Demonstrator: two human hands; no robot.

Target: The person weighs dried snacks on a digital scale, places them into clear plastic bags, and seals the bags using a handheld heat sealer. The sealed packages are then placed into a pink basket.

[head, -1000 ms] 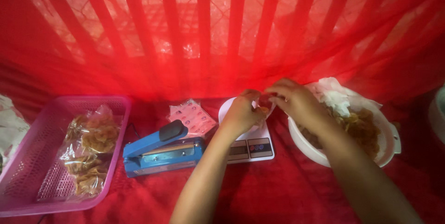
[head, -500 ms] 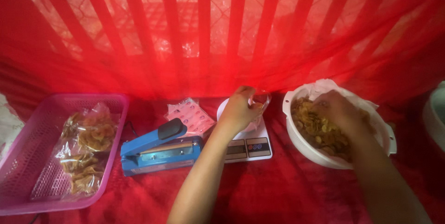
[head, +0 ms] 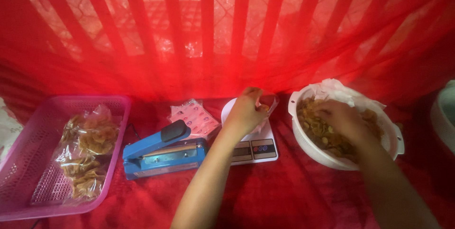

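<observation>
Two hands share the work: the left hand (head: 245,113) pinches a small clear plastic bag (head: 266,102) open above the white kitchen scale (head: 253,148), while the right hand (head: 342,119) lies loosely curled in the brown chips of the white colander bowl (head: 303,143); what it holds I cannot tell. Small handfuls and a wide bag mouth seem best.

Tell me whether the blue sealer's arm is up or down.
Up: the sealer has its arm raised at an angle above the base.

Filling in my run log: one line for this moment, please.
left hand: holds small bag over scale | right hand: in white bowl of chips
</observation>
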